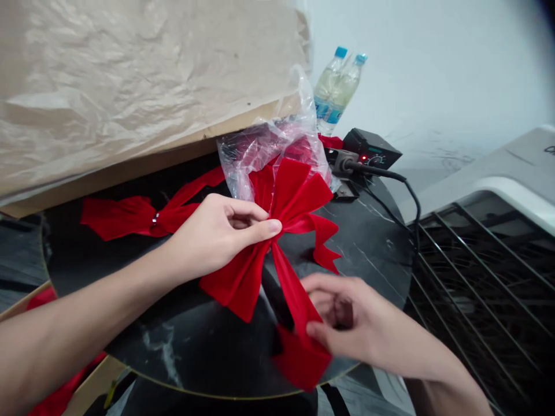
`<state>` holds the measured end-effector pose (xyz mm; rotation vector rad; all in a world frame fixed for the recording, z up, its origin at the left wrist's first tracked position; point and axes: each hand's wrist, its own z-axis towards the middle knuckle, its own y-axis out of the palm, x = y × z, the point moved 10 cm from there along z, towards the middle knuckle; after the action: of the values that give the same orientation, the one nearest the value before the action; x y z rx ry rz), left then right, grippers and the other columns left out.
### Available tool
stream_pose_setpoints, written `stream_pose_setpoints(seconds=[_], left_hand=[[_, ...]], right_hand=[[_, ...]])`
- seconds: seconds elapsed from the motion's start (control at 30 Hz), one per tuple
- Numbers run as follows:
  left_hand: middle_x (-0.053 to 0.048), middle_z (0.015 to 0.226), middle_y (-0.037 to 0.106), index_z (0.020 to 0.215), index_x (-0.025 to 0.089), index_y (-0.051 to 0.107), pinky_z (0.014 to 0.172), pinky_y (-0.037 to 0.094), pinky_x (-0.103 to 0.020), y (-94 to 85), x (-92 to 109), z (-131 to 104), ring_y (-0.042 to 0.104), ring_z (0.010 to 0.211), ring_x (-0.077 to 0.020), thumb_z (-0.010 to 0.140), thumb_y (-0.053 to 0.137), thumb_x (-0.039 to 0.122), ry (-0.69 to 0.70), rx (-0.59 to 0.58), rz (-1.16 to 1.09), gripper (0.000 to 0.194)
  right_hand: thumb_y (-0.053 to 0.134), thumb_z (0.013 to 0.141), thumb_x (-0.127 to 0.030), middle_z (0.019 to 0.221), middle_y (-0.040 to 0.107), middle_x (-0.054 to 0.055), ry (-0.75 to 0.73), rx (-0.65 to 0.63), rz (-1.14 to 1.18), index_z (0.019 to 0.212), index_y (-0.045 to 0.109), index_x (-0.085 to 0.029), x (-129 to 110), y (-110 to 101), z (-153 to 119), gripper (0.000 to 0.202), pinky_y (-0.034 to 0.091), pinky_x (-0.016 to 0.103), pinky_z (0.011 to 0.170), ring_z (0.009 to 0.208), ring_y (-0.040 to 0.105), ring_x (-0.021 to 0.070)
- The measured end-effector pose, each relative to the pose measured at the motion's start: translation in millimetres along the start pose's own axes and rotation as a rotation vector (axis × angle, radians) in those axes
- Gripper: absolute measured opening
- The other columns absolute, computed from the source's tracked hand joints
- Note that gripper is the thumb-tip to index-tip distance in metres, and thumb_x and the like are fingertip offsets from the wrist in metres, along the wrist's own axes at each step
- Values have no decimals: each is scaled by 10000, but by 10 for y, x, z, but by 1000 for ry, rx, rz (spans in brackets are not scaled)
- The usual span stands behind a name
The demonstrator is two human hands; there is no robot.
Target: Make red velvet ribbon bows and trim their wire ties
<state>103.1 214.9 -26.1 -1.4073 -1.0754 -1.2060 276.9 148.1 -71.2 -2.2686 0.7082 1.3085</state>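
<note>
Right hand (351, 318), half curled, holds a tail (297, 294) of the red bow (299, 188) between thumb and fingers, while the left hand (217, 234) pinches the middle, thumb on top. The bow is over the black table (208, 346), before a plastic bag (234, 162). Another bow (124, 216) lies beyond the left forearm; two bottles (325, 86) stand farther back.

The single view came from a camera worn on the person's head, above the near side of the round black marble-patterned tabletop (208, 352). It faced forward and down, close enough that the left hand (219, 230) and right hand (353, 315) loomed large over the tabletop, and reached the white wall (433, 69) beyond it.
</note>
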Motion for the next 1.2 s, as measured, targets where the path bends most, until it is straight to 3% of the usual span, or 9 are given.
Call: stream_pose_setpoints(seconds=[0.17, 0.23, 0.3, 0.4, 0.53, 0.7, 0.9, 1.03, 1.2], left_hand=[[27, 661, 714, 736, 193, 814, 539, 427, -145, -3, 21, -16, 604, 599, -98, 757, 839, 248, -3, -17, 42, 65], [26, 650, 706, 730, 194, 813, 526, 415, -151, 7, 34, -22, 598, 591, -101, 764, 833, 260, 6, -22, 52, 77], [21, 657, 714, 734, 192, 815, 528, 419, -157, 11, 36, -25, 604, 595, -107, 771, 827, 271, 9, -24, 58, 89], [11, 683, 735, 750, 183, 821, 545, 441, -169, 29, 39, -33, 625, 614, -121, 776, 822, 284, 10, -34, 74, 105], [-5, 705, 754, 774, 171, 828, 568, 466, -194, 57, 42, -60, 648, 634, -143, 791, 813, 328, 2, -29, 59, 158], [-14, 718, 777, 750, 169, 828, 594, 505, -211, 60, 6, -64, 682, 648, -162, 762, 848, 359, -31, -1, -59, 191], [-8, 790, 812, 811, 180, 836, 651, 536, -191, 5, -14, -26, 725, 723, -161, 785, 851, 315, -37, 4, -61, 138], [-4, 788, 806, 822, 174, 824, 632, 535, -191, -64, 108, -76, 730, 731, -167, 798, 843, 332, 65, 106, 74, 160], [23, 731, 792, 1055, 215, 719, 544, 497, -164, -58, 104, -110, 705, 625, -130, 772, 865, 256, 91, 115, -26, 321]], right_hand=[[798, 749, -146, 646, 662, -45, 200, -306, -582, 738, 690, -178, 258, -28, -507, 114, 424, 177, 573, 570, 563, 77], [819, 808, -272, 618, 666, -40, 118, -103, -664, 792, 731, -209, 67, -274, -527, 109, 411, 180, 521, 540, 578, 90], [762, 899, -354, 645, 670, -36, -128, 323, -673, 869, 735, -232, -373, -581, -522, 128, 428, 184, 499, 548, 593, 97], [731, 947, -279, 826, 712, -13, -583, 749, -821, 990, 711, -236, -960, -572, -592, 64, 495, 203, 605, 661, 637, 99], [663, 995, -219, 1011, 737, 38, -770, 776, -1245, 1099, 693, -206, -1137, -177, -289, 109, 506, 272, 734, 815, 684, 138], [606, 1007, -187, 694, 648, -1, -859, 811, -1440, 777, 650, -205, -1153, -49, -151, 235, 385, 316, 595, 582, 505, 120], [629, 1003, -199, 643, 645, -3, -811, 762, -1390, 739, 628, -192, -1096, -22, -213, 264, 365, 307, 566, 526, 502, 110], [673, 1000, -368, 905, 787, 18, -557, 745, -999, 1150, 709, -205, -962, -162, -218, 224, 493, 269, 661, 683, 697, 138], [593, 1035, -319, 913, 780, 10, -355, 511, -381, 1074, 715, -219, -621, -166, 15, 163, 541, 214, 697, 783, 725, 135]])
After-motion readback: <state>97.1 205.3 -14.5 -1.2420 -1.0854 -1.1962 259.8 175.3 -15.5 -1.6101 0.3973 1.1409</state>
